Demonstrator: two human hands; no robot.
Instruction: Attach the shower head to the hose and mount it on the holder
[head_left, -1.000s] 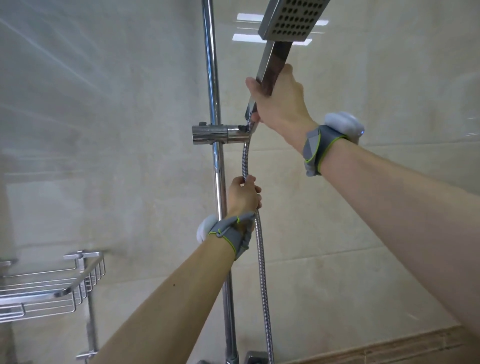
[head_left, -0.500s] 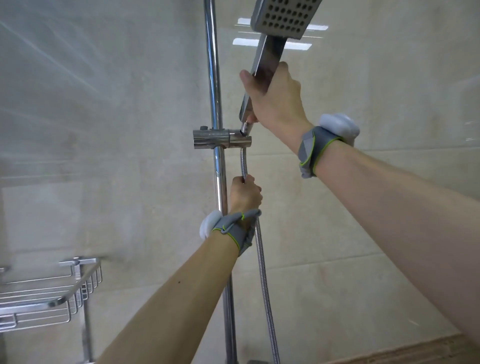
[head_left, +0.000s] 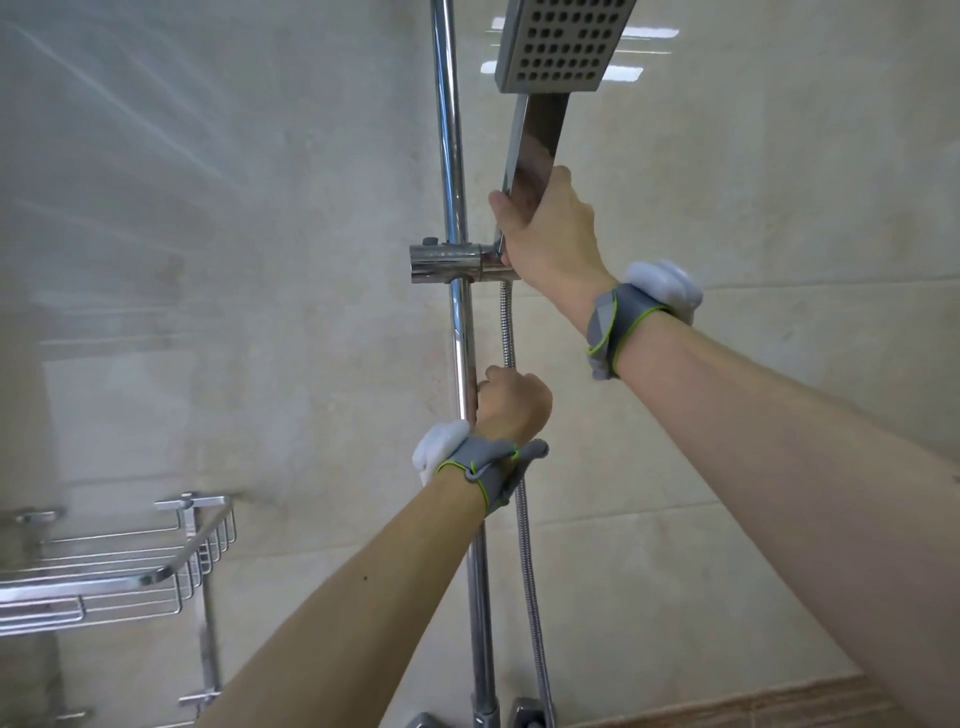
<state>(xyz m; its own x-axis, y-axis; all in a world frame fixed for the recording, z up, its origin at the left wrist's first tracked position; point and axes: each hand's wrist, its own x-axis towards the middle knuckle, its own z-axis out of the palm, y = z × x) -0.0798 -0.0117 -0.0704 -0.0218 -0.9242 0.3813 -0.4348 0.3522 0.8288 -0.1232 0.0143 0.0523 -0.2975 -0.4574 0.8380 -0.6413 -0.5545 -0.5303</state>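
Chrome rail (head_left: 451, 156) and wire basket (head_left: 119, 571) flank me; my right hand (head_left: 550, 234) grips the shower head (head_left: 540, 130) at the holder (head_left: 447, 262), my left hand (head_left: 511, 397) fisted round the hose (head_left: 527, 561).

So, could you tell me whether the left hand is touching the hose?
Touching. The head view shows the left hand closed in a fist around the hose, which enters the fist from above and comes out below the wrist.

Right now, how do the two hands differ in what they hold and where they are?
The right hand grips the flat handle of the shower head, level with the holder; the left hand is closed around the ribbed hose, lower down beside the rail. Both wear grey wrist straps.
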